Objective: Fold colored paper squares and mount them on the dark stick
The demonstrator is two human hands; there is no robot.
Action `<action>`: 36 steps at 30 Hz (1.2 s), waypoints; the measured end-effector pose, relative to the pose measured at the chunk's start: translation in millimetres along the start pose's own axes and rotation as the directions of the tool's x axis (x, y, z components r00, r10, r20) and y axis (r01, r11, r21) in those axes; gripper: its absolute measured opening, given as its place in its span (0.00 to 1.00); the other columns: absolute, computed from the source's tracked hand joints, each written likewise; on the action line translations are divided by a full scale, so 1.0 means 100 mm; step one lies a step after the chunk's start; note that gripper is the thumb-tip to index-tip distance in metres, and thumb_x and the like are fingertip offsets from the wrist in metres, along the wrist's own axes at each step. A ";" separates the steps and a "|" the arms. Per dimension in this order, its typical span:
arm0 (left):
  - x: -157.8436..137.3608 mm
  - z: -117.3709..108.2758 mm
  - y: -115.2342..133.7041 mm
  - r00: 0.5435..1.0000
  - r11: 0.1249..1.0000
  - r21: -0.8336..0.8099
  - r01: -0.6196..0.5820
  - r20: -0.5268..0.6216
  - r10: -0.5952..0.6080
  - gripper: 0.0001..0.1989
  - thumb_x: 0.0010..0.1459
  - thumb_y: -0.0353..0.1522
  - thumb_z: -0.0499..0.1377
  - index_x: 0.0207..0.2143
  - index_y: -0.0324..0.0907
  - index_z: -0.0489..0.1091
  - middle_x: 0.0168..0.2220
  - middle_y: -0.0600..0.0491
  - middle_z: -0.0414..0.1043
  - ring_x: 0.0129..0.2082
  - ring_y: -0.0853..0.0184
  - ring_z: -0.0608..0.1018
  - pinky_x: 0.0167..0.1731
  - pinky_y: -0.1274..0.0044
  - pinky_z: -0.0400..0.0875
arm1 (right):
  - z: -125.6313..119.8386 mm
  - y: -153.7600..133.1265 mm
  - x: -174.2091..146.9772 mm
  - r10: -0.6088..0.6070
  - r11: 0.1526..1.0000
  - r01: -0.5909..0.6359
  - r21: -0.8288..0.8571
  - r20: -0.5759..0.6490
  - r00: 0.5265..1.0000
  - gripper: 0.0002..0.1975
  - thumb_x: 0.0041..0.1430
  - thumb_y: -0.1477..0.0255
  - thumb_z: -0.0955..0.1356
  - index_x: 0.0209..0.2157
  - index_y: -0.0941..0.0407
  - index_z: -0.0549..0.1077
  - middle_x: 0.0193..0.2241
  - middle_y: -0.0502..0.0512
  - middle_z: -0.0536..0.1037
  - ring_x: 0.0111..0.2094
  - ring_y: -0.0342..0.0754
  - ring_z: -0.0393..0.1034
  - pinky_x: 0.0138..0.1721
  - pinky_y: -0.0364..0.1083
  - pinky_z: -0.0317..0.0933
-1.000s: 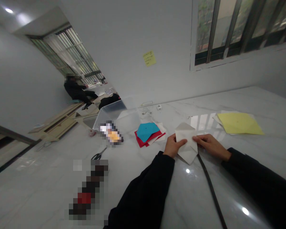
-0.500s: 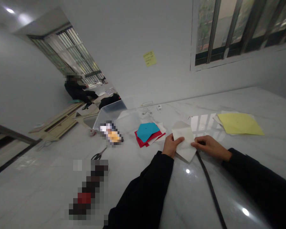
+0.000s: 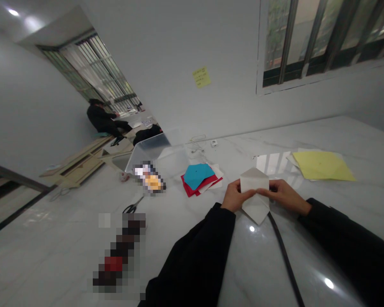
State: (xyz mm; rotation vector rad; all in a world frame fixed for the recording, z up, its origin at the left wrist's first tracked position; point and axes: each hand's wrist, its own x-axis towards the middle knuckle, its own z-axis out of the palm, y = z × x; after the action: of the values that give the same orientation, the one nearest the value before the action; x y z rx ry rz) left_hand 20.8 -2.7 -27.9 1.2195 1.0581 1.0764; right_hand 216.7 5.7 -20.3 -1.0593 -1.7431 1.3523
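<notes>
A sheet of white paper folded to a point at top and bottom (image 3: 255, 204) is held up just over the marble-patterned table (image 3: 185, 238). My left hand (image 3: 235, 196) grips its left edge, thumb lying across the front. On the right edge, my right hand (image 3: 284, 195) pinches it, its thumb meeting the left thumb near the middle. The fingers behind the paper are hidden. To the left lies a pile with a blue folded paper (image 3: 198, 175) over red folded paper (image 3: 187, 189) and white pieces.
Yellow sheets (image 3: 324, 165) lie at the right. Scissors (image 3: 132, 208), a pixelated phone-like object (image 3: 149, 178) and a clear plastic bin (image 3: 150, 149) are at the left. A dark strip (image 3: 286, 256) runs between my arms. Another person (image 3: 100, 116) sits far off.
The white paper has turned more upright and shifted slightly right. My left hand moved right with it, and my right thumb has come across its front to meet the left thumb.
</notes>
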 end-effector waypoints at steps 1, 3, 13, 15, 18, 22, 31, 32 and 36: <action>0.00 0.00 0.01 1.000 1.000 0.000 0.003 0.005 -0.003 0.26 0.41 0.37 0.72 0.44 0.36 0.76 0.42 0.43 0.79 0.38 0.58 0.80 0.40 0.70 0.74 | 0.00 0.01 0.00 0.003 1.000 -0.003 -0.012 -0.006 1.000 0.21 0.53 0.54 0.72 0.38 0.58 0.81 0.36 0.59 0.83 0.38 0.58 0.75 0.38 0.52 0.68; -0.01 0.00 0.01 1.000 1.000 -0.008 0.012 0.023 -0.012 0.27 0.41 0.38 0.72 0.44 0.36 0.76 0.42 0.43 0.80 0.38 0.58 0.80 0.40 0.69 0.74 | 0.00 0.03 0.01 0.006 0.999 -0.007 -0.034 -0.018 1.000 0.21 0.52 0.54 0.72 0.36 0.59 0.81 0.35 0.59 0.83 0.36 0.57 0.75 0.36 0.51 0.68; 0.02 -0.02 -0.03 0.998 0.996 -0.083 0.019 0.065 -0.013 0.28 0.42 0.37 0.72 0.47 0.36 0.74 0.43 0.43 0.79 0.39 0.60 0.80 0.41 0.71 0.73 | -0.01 0.03 0.02 0.015 0.996 -0.018 -0.083 -0.045 0.999 0.21 0.55 0.55 0.70 0.35 0.61 0.80 0.33 0.59 0.82 0.33 0.55 0.75 0.35 0.50 0.67; 0.04 -0.02 -0.04 0.999 0.995 -0.100 0.023 0.048 -0.018 0.27 0.43 0.38 0.71 0.45 0.36 0.74 0.41 0.44 0.79 0.37 0.62 0.80 0.40 0.72 0.73 | -0.03 0.06 0.02 0.036 0.997 -0.041 -0.069 -0.077 0.996 0.22 0.55 0.55 0.70 0.34 0.61 0.80 0.32 0.58 0.82 0.32 0.54 0.74 0.33 0.49 0.66; 0.07 -0.05 -0.03 1.000 0.991 -0.130 0.020 -0.014 -0.022 0.25 0.50 0.40 0.66 0.49 0.38 0.71 0.39 0.46 0.78 0.32 0.66 0.79 0.34 0.76 0.72 | -0.06 0.13 0.05 0.108 0.994 -0.111 -0.013 -0.159 0.981 0.23 0.53 0.54 0.70 0.33 0.62 0.79 0.29 0.58 0.81 0.27 0.50 0.71 0.27 0.46 0.63; 0.01 -0.08 0.08 0.994 0.995 -0.013 -0.103 -0.030 0.102 0.26 0.57 0.36 0.57 0.59 0.46 0.64 0.47 0.47 0.74 0.28 0.73 0.76 0.30 0.79 0.70 | -0.10 0.20 0.09 0.201 0.977 -0.171 0.125 -0.293 0.935 0.22 0.52 0.53 0.71 0.31 0.60 0.77 0.28 0.59 0.80 0.24 0.49 0.69 0.23 0.46 0.61; -0.15 0.05 0.17 0.916 0.872 0.286 -0.398 0.175 0.361 0.15 0.52 0.35 0.66 0.44 0.44 0.77 0.53 0.46 0.69 0.45 0.63 0.76 0.36 0.78 0.74 | -0.05 0.07 0.05 0.217 0.976 -0.195 0.098 -0.325 0.921 0.23 0.51 0.52 0.71 0.28 0.60 0.76 0.23 0.55 0.76 0.22 0.46 0.65 0.23 0.45 0.57; -0.15 0.06 0.15 0.922 0.879 0.282 -0.385 0.158 0.353 0.13 0.52 0.36 0.66 0.40 0.43 0.78 0.52 0.46 0.69 0.43 0.63 0.77 0.36 0.77 0.74 | -0.04 0.08 0.05 0.213 0.977 -0.191 0.097 -0.318 0.924 0.23 0.51 0.52 0.71 0.28 0.60 0.76 0.23 0.55 0.76 0.22 0.46 0.65 0.24 0.45 0.58; -0.13 0.12 0.10 0.950 0.922 0.234 -0.307 0.028 0.310 0.11 0.52 0.38 0.66 0.33 0.40 0.78 0.44 0.47 0.72 0.40 0.64 0.77 0.35 0.77 0.74 | -0.02 0.12 0.05 0.203 0.979 -0.182 0.095 -0.306 0.930 0.24 0.52 0.51 0.71 0.31 0.61 0.76 0.25 0.55 0.77 0.23 0.46 0.66 0.24 0.45 0.58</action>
State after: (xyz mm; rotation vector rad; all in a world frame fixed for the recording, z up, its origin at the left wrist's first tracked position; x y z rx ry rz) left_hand 29.9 -17.1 -17.1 1.6153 1.0446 1.2210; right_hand 218.4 12.1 -31.8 -1.3564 -1.3806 1.2645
